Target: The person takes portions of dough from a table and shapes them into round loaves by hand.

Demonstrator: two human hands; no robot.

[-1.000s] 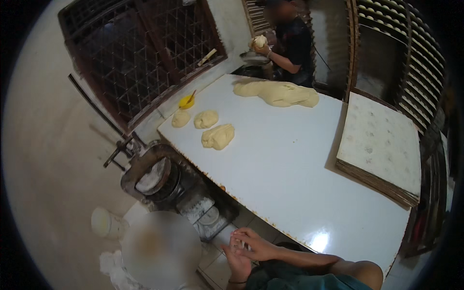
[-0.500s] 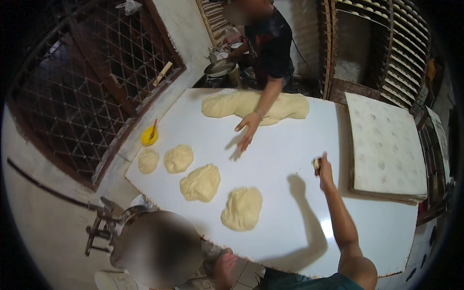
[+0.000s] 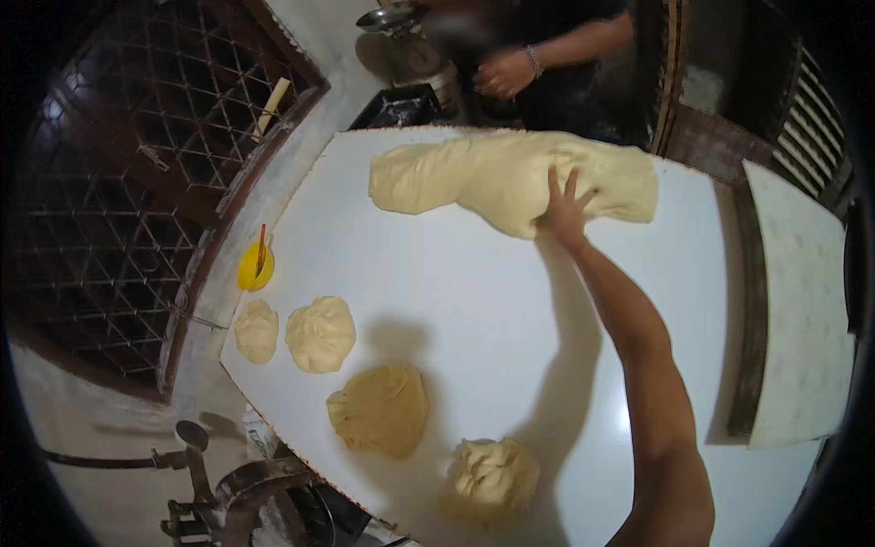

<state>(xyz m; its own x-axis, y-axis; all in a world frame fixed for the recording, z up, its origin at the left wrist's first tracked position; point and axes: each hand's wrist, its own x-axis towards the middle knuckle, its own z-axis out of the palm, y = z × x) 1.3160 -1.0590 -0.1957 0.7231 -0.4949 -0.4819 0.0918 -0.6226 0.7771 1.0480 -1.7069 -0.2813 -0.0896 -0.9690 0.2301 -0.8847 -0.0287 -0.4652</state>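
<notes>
Right hand [image 3: 566,221] now on long dough [image 3: 497,180], fingers [image 3: 553,184] spread, co-worker's hand [image 3: 504,76] drawn back

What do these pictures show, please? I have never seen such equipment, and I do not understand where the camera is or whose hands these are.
There is no robot here. A person works with bare hands, and the pictures come from a wide fisheye camera worn on that person's head, looking down, so straight edges look bent.

The person's right hand lies with spread fingers on a long mass of dough. The left hand is out of view.

On the white table there are also four smaller dough pieces and a yellow bowl with a stick in it. A large pale board is at the right.

The hand with a bracelet beyond the table is another person's.
</notes>
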